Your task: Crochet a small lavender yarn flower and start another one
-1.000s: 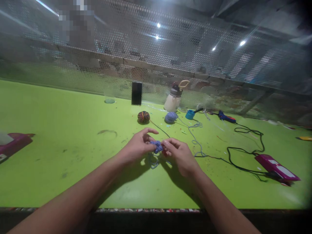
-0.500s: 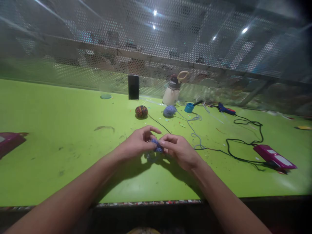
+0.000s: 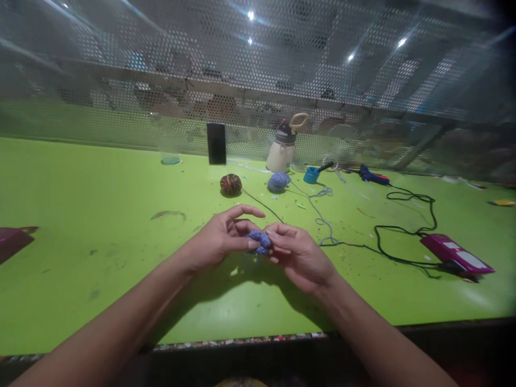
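Note:
A small blue-purple yarn piece is held between both hands above the green table. My left hand pinches its left side with the thumb in front, the index finger arched over it. From the right, the thumb and fingertips of my right hand close on its other edge; whether they hold a fine tool too cannot be made out. Behind the hands lie a dark multicoloured yarn ball and a blue-purple yarn ball. A dark strand runs from the multicoloured ball toward my right hand, and a loose blue strand curls on the table.
The green table meets a perforated metal screen at the back. Before it stand a black phone, a bottle and a blue tape roll. A glue gun, its cable and a magenta box lie right.
The yarn piece has turned and shows more of its face between my fingers. My left thumb now lies lower across it. The whole view has shifted slightly.

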{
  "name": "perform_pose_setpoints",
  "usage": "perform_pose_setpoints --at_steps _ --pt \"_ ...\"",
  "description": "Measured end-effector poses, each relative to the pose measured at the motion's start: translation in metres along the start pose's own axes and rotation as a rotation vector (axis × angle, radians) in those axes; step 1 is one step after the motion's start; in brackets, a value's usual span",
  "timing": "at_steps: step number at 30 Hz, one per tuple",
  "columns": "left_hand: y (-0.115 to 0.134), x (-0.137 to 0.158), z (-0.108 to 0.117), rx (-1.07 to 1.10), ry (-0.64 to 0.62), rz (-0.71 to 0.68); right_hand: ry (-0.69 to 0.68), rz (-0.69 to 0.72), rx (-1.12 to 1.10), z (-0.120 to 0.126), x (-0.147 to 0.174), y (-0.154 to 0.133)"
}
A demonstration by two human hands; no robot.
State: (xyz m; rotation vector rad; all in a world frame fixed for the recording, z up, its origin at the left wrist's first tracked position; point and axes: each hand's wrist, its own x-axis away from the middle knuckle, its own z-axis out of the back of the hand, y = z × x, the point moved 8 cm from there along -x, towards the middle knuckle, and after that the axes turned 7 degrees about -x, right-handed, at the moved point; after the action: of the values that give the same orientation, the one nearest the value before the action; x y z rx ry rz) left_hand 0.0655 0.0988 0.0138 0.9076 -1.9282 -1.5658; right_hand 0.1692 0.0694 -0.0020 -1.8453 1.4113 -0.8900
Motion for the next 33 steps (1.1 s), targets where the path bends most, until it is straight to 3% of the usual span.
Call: perform_pose_setpoints --at_steps 8,13,25,28,33 --pt "-0.003 -0.003 0.01 -0.08 0.042 0.074 -0.036 0.029 0.22 0.01 -0.01 -0.002" --pt "-0.001 -0.006 0.011 -0.311 0.092 0.059 -0.012 0.124 0.329 0.016 -0.016 -0.014" --pt "0.015 -0.001 0.004 -0.903 0.185 -0.046 -0.103 0.071 0.568 0.007 -0.011 -0.012" --pt "0.022 0.002 -0.001 -0.958 0.189 -0.109 -0.145 0.186 0.677 0.001 -0.007 -0.024" --pt "0.033 0.005 -0.008 -1.003 0.166 -0.261 -0.258 0.534 0.982 -0.022 0.01 -0.046"
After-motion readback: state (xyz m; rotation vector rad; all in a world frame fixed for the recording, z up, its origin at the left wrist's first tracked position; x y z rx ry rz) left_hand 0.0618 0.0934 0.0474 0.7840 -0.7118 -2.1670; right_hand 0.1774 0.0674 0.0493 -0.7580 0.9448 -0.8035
